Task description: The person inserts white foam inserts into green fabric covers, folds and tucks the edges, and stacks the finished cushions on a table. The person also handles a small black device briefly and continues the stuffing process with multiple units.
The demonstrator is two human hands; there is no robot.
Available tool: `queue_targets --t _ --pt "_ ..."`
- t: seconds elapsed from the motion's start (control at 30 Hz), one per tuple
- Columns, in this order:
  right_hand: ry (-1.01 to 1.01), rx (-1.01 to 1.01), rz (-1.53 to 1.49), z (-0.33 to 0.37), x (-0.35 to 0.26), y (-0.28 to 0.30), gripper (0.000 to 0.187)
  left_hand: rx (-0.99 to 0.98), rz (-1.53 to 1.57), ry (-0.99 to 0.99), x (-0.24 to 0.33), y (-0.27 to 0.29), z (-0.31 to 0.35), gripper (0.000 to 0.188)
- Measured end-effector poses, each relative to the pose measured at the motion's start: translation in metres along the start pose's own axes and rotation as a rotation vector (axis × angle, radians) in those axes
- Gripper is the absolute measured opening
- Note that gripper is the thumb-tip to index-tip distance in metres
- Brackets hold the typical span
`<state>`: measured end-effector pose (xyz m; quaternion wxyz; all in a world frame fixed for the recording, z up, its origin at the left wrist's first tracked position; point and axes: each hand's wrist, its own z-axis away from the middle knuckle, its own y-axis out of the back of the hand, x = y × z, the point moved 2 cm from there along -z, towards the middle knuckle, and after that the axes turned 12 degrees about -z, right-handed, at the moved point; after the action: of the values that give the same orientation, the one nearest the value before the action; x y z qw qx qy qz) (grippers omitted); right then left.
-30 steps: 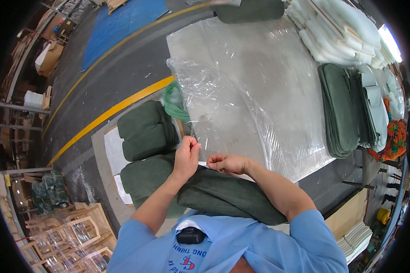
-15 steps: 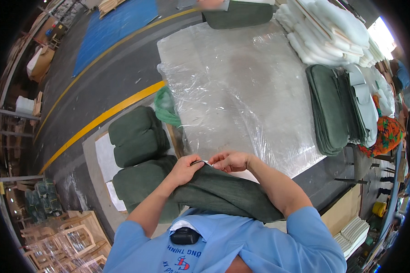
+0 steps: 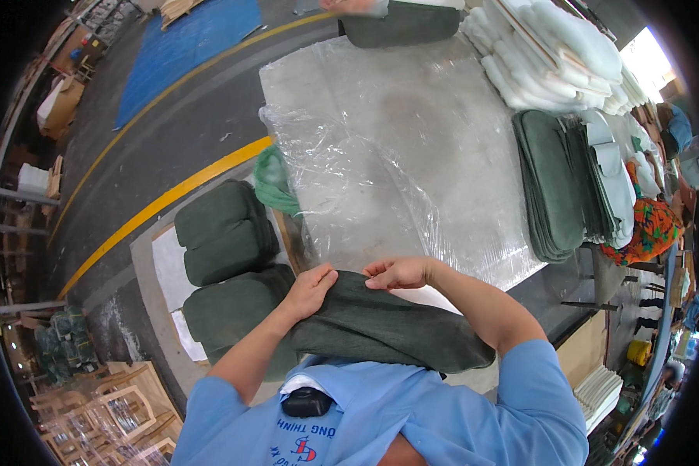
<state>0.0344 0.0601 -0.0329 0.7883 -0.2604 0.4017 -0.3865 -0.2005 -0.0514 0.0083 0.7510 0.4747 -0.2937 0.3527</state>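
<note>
Across my front lies a dark green cushion cover (image 3: 388, 330), its far edge pulled out between my two hands. My left hand (image 3: 311, 292) grips the left end of that edge, thumb on top and fingers curled underneath. On the right part of the same edge, my right hand (image 3: 398, 273) pinches the fabric between thumb and fingers. Whatever is inside the cover is hidden. Just beyond my hands begins a pale table (image 3: 412, 155) partly covered in clear plastic film.
Dark green cushions (image 3: 229, 233) are stacked at my left, beside a green bag (image 3: 276, 180). Flat green covers (image 3: 550, 186) hang over the table's right side, below piled white padding (image 3: 547, 54). Wooden frames (image 3: 116, 408) stand at lower left. Another person's hand (image 3: 357, 6) shows at the far edge.
The pale gap at the cover's edge between my hands no longer shows; that edge is now stretched straight. My right hand has shifted slightly right along it.
</note>
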Motion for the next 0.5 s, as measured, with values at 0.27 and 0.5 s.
queue_targets --t 0.27,0.5 --pt "0.25 0.036 0.77 0.018 -0.039 -0.046 0.026 0.018 -0.027 0.01 -0.005 -0.004 0.003 0.03" --pt "0.066 0.078 0.895 0.046 -0.04 -0.032 0.031 0.061 -0.035 0.043 -0.017 -0.015 0.004 0.031"
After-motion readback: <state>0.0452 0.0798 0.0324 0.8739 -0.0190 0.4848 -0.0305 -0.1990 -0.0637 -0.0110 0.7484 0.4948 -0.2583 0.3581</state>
